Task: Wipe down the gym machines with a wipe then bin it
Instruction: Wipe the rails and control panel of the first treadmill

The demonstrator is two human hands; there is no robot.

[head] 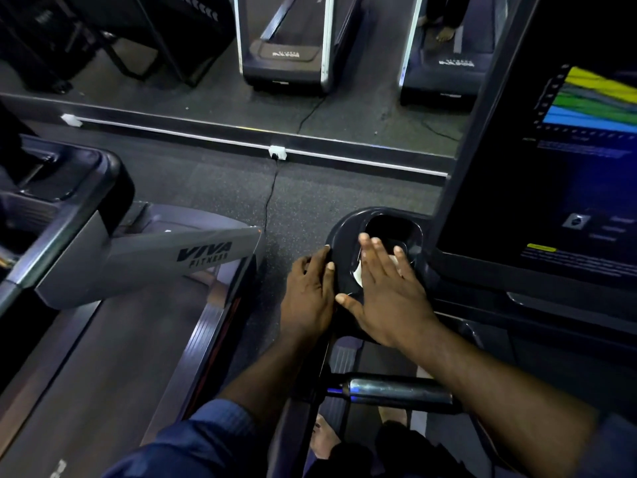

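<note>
At lower centre of the frame, the right hand [389, 288] lies flat, fingers straight and spread, pressing the white wipe [358, 276] onto the black cup-holder tray [348, 225]. Wipe edges show at the palm's left side and between the fingers. Just beside it, the left hand [310, 294] grips the tray's left rim, fingertips curled over the edge. At right stands the lit console screen [568, 167].

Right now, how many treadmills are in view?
4. Left treadmill with the VIVA logo; near treadmill being wiped, lit screen on it; across the aisle, centre treadmill and right treadmill. Dark machines at top left are unclear.
</note>
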